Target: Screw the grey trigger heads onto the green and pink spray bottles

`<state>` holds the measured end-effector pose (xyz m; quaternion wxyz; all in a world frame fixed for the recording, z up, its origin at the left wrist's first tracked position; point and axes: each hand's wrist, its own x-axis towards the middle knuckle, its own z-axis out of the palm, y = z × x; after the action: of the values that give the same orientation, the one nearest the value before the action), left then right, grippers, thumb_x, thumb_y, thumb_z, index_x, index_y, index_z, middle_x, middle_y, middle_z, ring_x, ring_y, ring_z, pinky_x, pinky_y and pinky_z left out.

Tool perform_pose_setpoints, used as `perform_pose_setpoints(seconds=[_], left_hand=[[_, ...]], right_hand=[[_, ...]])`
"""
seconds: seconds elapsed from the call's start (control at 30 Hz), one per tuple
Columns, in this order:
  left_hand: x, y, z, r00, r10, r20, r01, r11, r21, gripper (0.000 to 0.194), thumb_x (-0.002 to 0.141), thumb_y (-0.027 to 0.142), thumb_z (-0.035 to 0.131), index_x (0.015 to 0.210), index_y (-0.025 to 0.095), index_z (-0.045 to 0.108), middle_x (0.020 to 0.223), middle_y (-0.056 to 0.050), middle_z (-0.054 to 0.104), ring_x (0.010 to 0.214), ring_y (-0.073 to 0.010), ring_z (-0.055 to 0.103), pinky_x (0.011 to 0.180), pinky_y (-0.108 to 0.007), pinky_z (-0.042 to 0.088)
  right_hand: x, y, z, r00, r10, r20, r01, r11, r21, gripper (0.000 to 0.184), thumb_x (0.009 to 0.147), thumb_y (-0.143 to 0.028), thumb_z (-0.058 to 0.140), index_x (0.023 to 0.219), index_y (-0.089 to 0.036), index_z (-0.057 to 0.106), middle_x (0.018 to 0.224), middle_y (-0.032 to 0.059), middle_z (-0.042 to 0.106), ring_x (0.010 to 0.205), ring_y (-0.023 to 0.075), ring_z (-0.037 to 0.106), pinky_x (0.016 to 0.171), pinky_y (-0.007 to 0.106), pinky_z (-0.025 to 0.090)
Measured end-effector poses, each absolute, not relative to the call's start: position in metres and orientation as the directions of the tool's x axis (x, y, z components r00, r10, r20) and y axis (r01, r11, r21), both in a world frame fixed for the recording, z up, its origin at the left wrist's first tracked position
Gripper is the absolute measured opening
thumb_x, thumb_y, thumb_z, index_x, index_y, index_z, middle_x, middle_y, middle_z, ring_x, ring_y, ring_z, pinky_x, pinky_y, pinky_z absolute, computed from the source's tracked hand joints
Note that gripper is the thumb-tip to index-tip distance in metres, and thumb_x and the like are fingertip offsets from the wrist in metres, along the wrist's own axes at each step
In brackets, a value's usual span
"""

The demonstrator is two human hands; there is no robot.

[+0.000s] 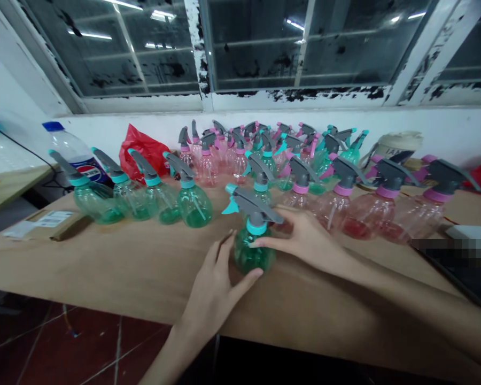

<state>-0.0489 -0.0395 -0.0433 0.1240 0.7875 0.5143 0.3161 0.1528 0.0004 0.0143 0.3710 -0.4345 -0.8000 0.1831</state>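
A green spray bottle [253, 254] with a grey and turquoise trigger head stands upright near the table's front, between my hands. My right hand [310, 238] grips it just below the turquoise collar, thumb across the front and fingers behind, partly hidden. My left hand [220, 283] curves around the lower left side, its thumb along the base and its fingertips at the bottle's edge. Just behind is another green spray bottle [261, 184]. Left of it several green spray bottles [194, 206] stand in a row; to the right, several pink ones [366, 214] form another row.
Many more spray bottles [240, 166] crowd the wall side. A red plastic bag [142, 152], a blue-capped drink bottle [64, 141] and a flat cardboard package [66, 224] are at the left. A pale container [398, 144] stands back right; a dark flat object [457, 267] lies front right.
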Motion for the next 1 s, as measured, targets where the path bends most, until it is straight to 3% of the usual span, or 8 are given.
perform_pose_setpoints(seconds=[0.13,0.3,0.4,0.5,0.67,0.83,1.0], left_hand=[[-0.065,-0.019,-0.043,0.15,0.86,0.488,0.78,-0.406,0.476,0.062,0.086,0.05,0.06,0.136,0.021,0.037,0.127,-0.012,0.055,0.115,-0.0288,0.056,0.092,-0.046,0.048],[-0.081,0.012,-0.041,0.178,0.846,0.503,0.819,-0.411,0.401,0.062,0.085,0.056,0.06,0.133,0.022,0.041,0.121,-0.011,0.059,0.106,-0.0294,0.061,0.084,-0.044,0.053],[-0.084,0.025,-0.037,0.171,0.831,0.529,0.855,-0.392,0.34,0.061,0.084,0.056,0.061,0.131,0.021,0.044,0.12,-0.012,0.058,0.109,-0.0321,0.058,0.087,-0.047,0.05],[-0.084,0.032,-0.032,0.153,0.812,0.563,0.891,-0.359,0.276,0.062,0.082,0.056,0.063,0.13,0.02,0.047,0.118,-0.013,0.055,0.11,-0.0354,0.055,0.091,-0.052,0.046],[-0.084,0.039,-0.025,0.177,0.797,0.578,0.92,-0.342,0.19,0.064,0.083,0.054,0.063,0.132,0.017,0.046,0.112,-0.013,0.056,0.11,-0.035,0.054,0.092,-0.05,0.045],[-0.085,0.046,-0.022,0.199,0.8,0.567,0.934,-0.329,0.137,0.061,0.084,0.052,0.063,0.13,0.016,0.048,0.109,-0.012,0.058,0.105,-0.0331,0.057,0.089,-0.046,0.047],[-0.086,0.053,-0.023,0.188,0.81,0.555,0.943,-0.307,0.13,0.062,0.084,0.054,0.063,0.132,0.018,0.046,0.111,-0.012,0.058,0.106,-0.0322,0.057,0.088,-0.045,0.049]], right_hand=[[0.123,0.023,0.017,-0.386,0.787,0.481,0.572,0.613,-0.545,0.028,0.078,-0.045,0.07,0.084,-0.018,0.064,0.084,0.0032,0.068,0.077,0.0187,0.061,0.069,0.03,0.046],[0.126,0.033,0.029,-0.36,0.796,0.487,0.625,0.593,-0.508,0.042,0.078,-0.046,0.069,0.109,-0.018,0.064,0.102,0.0064,0.071,0.087,0.022,0.065,0.073,0.034,0.049],[0.146,0.025,0.032,-0.244,0.832,0.499,0.665,0.518,-0.538,0.029,0.082,-0.043,0.065,0.1,-0.02,0.067,0.088,0.0026,0.073,0.073,0.0177,0.067,0.068,0.03,0.051],[0.164,0.017,0.027,-0.146,0.827,0.542,0.752,0.449,-0.482,0.026,0.084,-0.04,0.063,0.099,-0.019,0.065,0.081,0.0027,0.072,0.069,0.0184,0.067,0.068,0.033,0.051],[0.171,0.023,0.015,-0.036,0.857,0.514,0.87,0.28,-0.405,0.048,0.083,-0.05,0.06,0.114,-0.013,0.059,0.094,0.0124,0.071,0.082,0.0293,0.067,0.07,0.041,0.051],[0.158,0.039,0.019,-0.024,0.916,0.401,0.857,0.225,-0.463,0.076,0.081,-0.061,0.055,0.134,-0.008,0.045,0.101,0.0184,0.07,0.093,0.0363,0.066,0.075,0.046,0.05],[0.145,0.049,0.024,-0.031,0.93,0.367,0.86,0.212,-0.465,0.077,0.08,-0.063,0.053,0.132,-0.007,0.045,0.096,0.0191,0.069,0.088,0.0354,0.067,0.066,0.043,0.05]])
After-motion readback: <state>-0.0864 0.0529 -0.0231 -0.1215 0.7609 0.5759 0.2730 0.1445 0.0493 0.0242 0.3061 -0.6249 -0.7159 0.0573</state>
